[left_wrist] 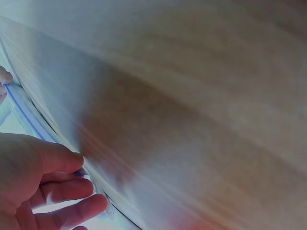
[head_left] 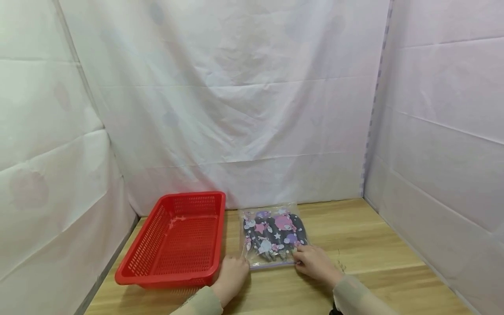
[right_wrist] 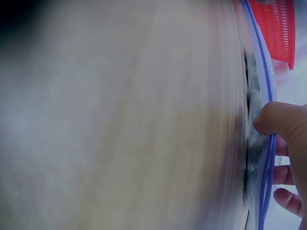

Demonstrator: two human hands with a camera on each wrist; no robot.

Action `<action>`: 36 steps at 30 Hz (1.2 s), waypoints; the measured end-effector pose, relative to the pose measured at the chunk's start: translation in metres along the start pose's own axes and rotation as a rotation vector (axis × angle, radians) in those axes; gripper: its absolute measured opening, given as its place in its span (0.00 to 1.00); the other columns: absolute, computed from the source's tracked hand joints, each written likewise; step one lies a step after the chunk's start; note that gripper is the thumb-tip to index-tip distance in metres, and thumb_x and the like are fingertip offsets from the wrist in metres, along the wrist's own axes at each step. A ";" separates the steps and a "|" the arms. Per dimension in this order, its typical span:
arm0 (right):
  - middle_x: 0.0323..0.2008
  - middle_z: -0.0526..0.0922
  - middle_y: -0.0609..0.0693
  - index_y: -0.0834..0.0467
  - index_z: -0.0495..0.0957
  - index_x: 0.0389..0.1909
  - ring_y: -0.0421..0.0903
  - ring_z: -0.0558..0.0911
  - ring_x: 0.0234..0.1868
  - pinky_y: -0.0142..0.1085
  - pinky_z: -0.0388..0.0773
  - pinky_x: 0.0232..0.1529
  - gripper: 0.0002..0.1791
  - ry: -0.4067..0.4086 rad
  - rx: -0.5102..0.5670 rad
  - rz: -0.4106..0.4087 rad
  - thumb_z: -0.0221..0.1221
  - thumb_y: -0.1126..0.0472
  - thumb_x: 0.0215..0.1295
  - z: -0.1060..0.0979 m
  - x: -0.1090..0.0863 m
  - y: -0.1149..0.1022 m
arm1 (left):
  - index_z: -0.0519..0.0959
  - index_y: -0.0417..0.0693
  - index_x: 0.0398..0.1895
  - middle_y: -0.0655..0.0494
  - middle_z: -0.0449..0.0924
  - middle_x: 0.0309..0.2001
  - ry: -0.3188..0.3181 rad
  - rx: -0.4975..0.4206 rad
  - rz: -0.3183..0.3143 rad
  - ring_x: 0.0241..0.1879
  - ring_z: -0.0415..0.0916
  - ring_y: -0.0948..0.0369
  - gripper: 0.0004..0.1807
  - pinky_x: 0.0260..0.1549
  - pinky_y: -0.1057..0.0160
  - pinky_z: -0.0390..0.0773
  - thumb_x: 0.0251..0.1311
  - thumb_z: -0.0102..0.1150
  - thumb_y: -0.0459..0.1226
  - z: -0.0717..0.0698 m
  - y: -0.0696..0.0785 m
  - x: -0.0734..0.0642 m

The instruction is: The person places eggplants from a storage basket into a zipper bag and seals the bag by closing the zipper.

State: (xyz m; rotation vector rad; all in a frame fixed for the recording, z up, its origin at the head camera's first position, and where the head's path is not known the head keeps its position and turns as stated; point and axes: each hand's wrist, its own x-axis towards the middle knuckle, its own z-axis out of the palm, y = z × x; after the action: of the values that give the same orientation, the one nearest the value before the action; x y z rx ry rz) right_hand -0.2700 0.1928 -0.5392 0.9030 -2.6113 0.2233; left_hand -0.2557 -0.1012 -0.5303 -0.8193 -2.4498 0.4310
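Note:
A clear zip bag [head_left: 275, 234], printed with pink, purple and white shapes, lies on the table with something dark inside. Its purple-blue zip strip [right_wrist: 265, 62] runs along the edge nearest the person. At the bag's near left corner, my left hand [head_left: 233, 276] pinches the strip between thumb and forefinger, the other fingers loosely bent in the left wrist view. Toward the near right corner, my right hand [head_left: 316, 264] pinches the same edge, with its thumb [right_wrist: 271, 117] on one side and fingers behind. What the dark content is, I cannot tell.
A red plastic basket [head_left: 220, 245] with perforated walls stands left of the bag, close beside my left hand. White cloth [head_left: 236, 109] hangs at the back and on both sides of the wooden table [head_left: 374, 245].

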 end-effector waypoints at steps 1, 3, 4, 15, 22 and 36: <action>0.24 0.65 0.35 0.44 0.65 0.19 0.35 0.63 0.24 0.33 0.67 0.27 0.17 -0.009 -0.003 0.001 0.67 0.57 0.49 0.000 -0.001 0.001 | 0.79 0.52 0.17 0.60 0.73 0.18 0.003 0.000 0.002 0.17 0.68 0.60 0.07 0.17 0.62 0.65 0.49 0.64 0.38 0.000 0.001 0.000; 0.24 0.66 0.35 0.44 0.66 0.19 0.35 0.64 0.24 0.33 0.68 0.27 0.17 -0.021 -0.001 0.003 0.68 0.57 0.49 -0.001 -0.001 0.003 | 0.79 0.52 0.17 0.60 0.72 0.17 0.005 0.009 0.007 0.16 0.68 0.60 0.08 0.16 0.62 0.64 0.49 0.65 0.39 0.000 0.001 0.001; 0.24 0.67 0.35 0.44 0.66 0.19 0.35 0.64 0.24 0.34 0.69 0.27 0.16 -0.025 -0.003 0.007 0.67 0.57 0.49 -0.001 0.000 0.004 | 0.79 0.52 0.17 0.59 0.72 0.17 0.008 0.011 0.006 0.16 0.68 0.60 0.08 0.16 0.62 0.64 0.49 0.65 0.39 0.000 0.001 0.002; 0.23 0.65 0.35 0.45 0.66 0.19 0.35 0.62 0.22 0.33 0.65 0.25 0.15 -0.007 0.007 -0.011 0.66 0.59 0.48 -0.002 0.002 0.005 | 0.79 0.52 0.17 0.59 0.72 0.18 -0.020 0.012 -0.001 0.17 0.68 0.60 0.07 0.17 0.61 0.65 0.49 0.64 0.38 -0.001 -0.001 0.004; 0.23 0.65 0.36 0.46 0.66 0.19 0.35 0.62 0.22 0.32 0.64 0.23 0.17 0.029 0.004 -0.038 0.68 0.59 0.46 -0.002 -0.004 0.002 | 0.78 0.52 0.17 0.59 0.71 0.17 -0.023 0.013 0.006 0.17 0.67 0.62 0.08 0.18 0.62 0.65 0.50 0.63 0.39 0.000 0.004 -0.002; 0.25 0.68 0.36 0.45 0.68 0.19 0.34 0.63 0.22 0.32 0.64 0.24 0.16 0.044 -0.016 -0.065 0.70 0.57 0.43 0.000 -0.003 0.011 | 0.78 0.52 0.17 0.59 0.70 0.18 -0.048 0.018 0.005 0.17 0.68 0.62 0.08 0.18 0.62 0.65 0.50 0.63 0.39 0.000 0.003 -0.001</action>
State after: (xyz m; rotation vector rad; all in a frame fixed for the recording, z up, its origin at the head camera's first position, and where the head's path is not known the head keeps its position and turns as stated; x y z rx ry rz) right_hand -0.2743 0.2034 -0.5407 0.9655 -2.5352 0.2028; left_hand -0.2532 -0.0998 -0.5319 -0.8165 -2.4845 0.4788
